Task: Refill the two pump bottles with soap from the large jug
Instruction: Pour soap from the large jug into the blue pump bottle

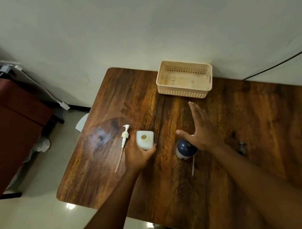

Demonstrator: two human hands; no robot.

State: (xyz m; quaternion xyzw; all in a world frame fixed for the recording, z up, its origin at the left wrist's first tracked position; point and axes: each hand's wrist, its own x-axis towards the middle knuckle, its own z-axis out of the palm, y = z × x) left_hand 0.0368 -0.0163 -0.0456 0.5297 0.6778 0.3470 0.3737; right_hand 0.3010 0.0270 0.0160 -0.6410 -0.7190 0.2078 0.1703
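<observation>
A white square bottle (145,139) stands upright on the wooden table (245,130), its neck uncapped, and my left hand (139,154) grips its near side. Its white pump with a long tube (124,140) lies flat just to the left. A dark blue bottle (185,149) with a white lower body stands to the right. My right hand (202,128) hovers over and behind it with fingers spread, holding nothing. A thin tube (193,166) lies on the table just in front of the blue bottle. No large jug is in view.
A cream perforated basket (185,90) sits at the back of the table against the wall. A small dark object (242,148) lies on the table to the right. A red-brown sofa (2,125) stands left, and a black cable (284,60) runs along the wall.
</observation>
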